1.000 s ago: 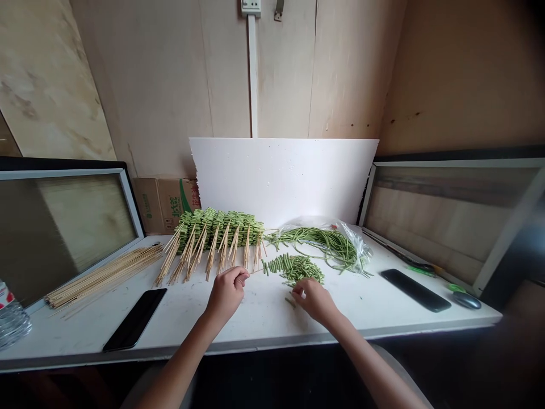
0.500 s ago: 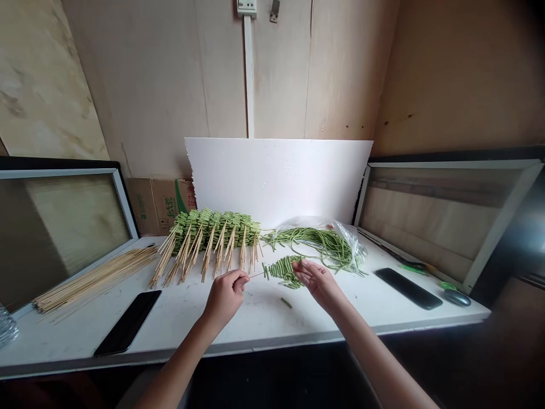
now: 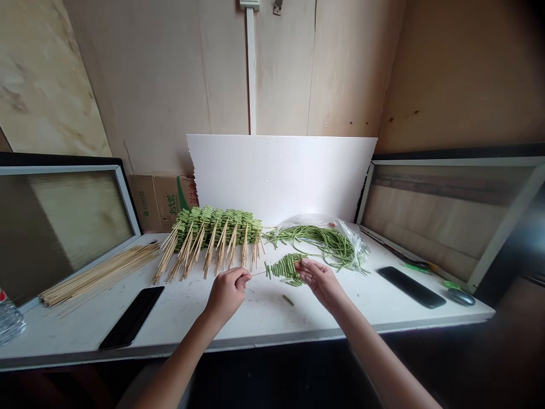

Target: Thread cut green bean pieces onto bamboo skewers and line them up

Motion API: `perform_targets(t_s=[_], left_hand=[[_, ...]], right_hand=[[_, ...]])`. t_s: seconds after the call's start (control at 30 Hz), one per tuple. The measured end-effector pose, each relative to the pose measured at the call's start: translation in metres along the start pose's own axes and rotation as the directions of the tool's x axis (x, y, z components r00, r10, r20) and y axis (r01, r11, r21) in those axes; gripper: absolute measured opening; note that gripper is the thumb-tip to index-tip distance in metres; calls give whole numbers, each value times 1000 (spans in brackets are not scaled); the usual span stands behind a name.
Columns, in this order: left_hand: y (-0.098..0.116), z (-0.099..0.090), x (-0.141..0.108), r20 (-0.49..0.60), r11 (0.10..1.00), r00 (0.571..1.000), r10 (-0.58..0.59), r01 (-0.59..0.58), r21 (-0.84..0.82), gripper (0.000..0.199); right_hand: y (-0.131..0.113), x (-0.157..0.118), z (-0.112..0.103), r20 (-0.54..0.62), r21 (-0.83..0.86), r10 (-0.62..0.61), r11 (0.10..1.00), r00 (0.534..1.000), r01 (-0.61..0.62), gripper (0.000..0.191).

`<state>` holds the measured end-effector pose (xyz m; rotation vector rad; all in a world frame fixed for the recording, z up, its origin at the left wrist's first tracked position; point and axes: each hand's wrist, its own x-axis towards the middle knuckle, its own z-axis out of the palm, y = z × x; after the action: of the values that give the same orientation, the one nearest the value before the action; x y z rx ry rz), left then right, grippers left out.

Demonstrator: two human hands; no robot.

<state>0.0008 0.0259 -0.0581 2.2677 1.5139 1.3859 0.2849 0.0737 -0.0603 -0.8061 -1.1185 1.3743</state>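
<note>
My left hand [image 3: 229,291] is closed around the bare end of a thin wooden skewer [image 3: 258,274]. Short pieces of green bean [image 3: 281,267] are threaded side by side along the skewer. At its far end my right hand [image 3: 318,279] pinches with thumb and fingers; whether it grips the skewer tip or a bean piece is hard to make out. Below the skewer, a few cut pieces lie close to my right fingers, and one loose bean piece [image 3: 288,300] rests on the white table [image 3: 264,326].
Behind my left hand, finished bean skewers [image 3: 217,227] are stacked. Bare skewers [image 3: 100,272] lie at left near a phone [image 3: 131,317] and plastic bottle [image 3: 9,321]. Long beans [image 3: 323,241] spill from a clear bag [image 3: 360,244]. Right: another dark phone [image 3: 411,287], a mouse [image 3: 461,297].
The whole view has shifted slightly, bringing more of the bottle into sight at left. Both hands keep their hold, with the skewer at nearly the same place.
</note>
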Motion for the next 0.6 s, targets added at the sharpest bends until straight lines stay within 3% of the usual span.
perform_targets(t_s=[0.6], left_hand=[[1, -3, -1, -10, 996, 998, 62, -62, 70, 26]], right_hand=[[-2, -7, 5, -71, -132, -112, 986, 991, 102, 37]])
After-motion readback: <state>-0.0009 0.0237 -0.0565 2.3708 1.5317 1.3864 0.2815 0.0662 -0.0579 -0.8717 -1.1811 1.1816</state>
